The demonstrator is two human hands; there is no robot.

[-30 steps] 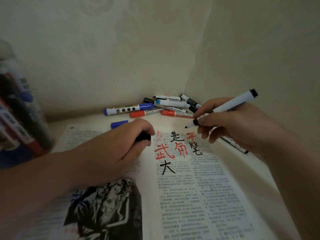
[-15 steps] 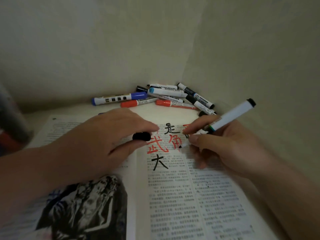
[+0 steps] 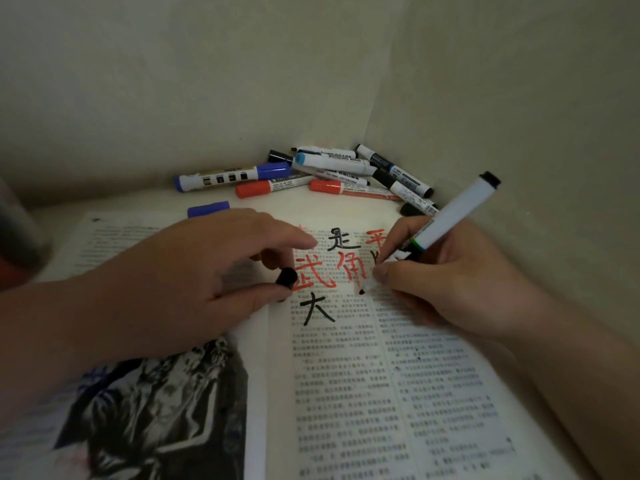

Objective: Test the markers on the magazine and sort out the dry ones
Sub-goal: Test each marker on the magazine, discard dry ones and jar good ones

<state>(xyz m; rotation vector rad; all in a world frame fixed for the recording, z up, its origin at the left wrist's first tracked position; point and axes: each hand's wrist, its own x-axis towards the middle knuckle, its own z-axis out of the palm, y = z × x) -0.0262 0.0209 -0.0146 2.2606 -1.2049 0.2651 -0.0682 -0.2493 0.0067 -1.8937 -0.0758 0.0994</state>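
An open magazine [image 3: 363, 393] lies flat, with red and black characters drawn near the top of its right page. My right hand [image 3: 446, 282] grips a white marker [image 3: 453, 216] with a black end, its black tip touching the page just below the red characters. My left hand [image 3: 194, 282] rests on the left page and holds a black cap [image 3: 286, 277] between thumb and fingers. A pile of several capped markers [image 3: 332, 174], blue, red and black, lies in the corner behind the magazine.
A loose blue cap [image 3: 207, 208] lies just beyond the magazine's top edge. At the far left stands a blurred container [image 3: 17, 233]. Walls close in behind and on the right.
My right hand has lowered the marker from above the page until its tip meets the paper. My left hand has stayed on the left page with the cap. The view has shifted.
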